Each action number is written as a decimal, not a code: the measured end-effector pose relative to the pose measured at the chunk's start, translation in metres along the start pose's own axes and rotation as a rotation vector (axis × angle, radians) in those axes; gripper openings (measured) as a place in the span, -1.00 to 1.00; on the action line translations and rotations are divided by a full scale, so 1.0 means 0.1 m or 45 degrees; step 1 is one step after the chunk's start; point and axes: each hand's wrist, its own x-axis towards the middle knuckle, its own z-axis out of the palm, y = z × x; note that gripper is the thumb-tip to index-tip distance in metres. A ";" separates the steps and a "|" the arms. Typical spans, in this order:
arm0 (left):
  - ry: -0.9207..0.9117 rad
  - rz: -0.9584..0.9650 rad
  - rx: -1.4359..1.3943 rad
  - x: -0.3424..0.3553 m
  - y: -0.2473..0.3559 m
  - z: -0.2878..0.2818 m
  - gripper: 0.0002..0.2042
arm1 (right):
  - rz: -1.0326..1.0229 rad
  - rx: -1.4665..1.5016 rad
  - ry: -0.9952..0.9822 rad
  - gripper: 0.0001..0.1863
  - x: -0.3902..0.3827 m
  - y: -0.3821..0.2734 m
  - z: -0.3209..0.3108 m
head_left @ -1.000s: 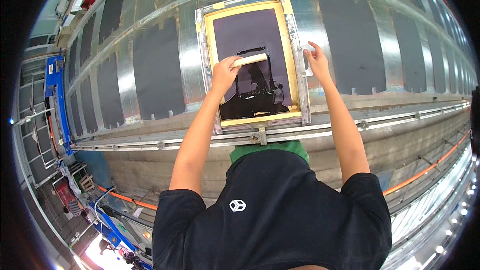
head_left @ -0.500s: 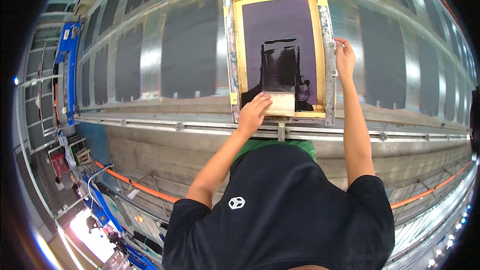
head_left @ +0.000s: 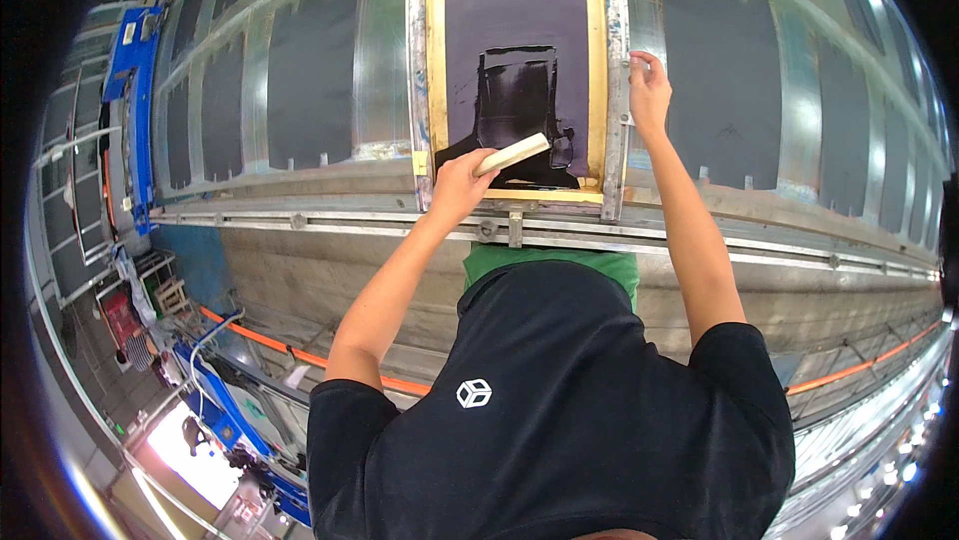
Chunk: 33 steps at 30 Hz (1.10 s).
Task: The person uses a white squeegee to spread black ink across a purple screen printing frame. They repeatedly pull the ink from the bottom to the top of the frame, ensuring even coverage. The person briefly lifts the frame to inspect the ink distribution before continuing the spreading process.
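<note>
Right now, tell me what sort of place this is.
Probably a screen-printing workshop: a frame holds glossy black, ink-like fluid, the left hand grips a squeegee-like block, and dark panels lie in rows on a metal table.

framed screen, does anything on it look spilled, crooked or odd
The black ink looks uneven: beside its roughly rectangular patch, a ragged blotch sits at the right, and more ink spreads toward the lower left of the purple screen. That may be normal. The surrounding frame looks stained, but no break shows.
</note>
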 end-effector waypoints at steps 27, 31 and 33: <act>0.224 0.456 0.172 1.22 -0.25 -0.22 -0.65 | -0.775 -0.856 -0.680 -0.55 -0.59 -0.91 0.60; 0.178 0.511 0.292 0.48 -0.39 -0.09 -0.60 | -0.718 -0.752 -0.724 -0.51 -1.33 -0.79 0.38; 0.145 0.491 0.308 0.29 -0.41 -0.10 -0.61 | -0.632 -0.727 -0.766 -0.51 -1.54 -0.86 0.31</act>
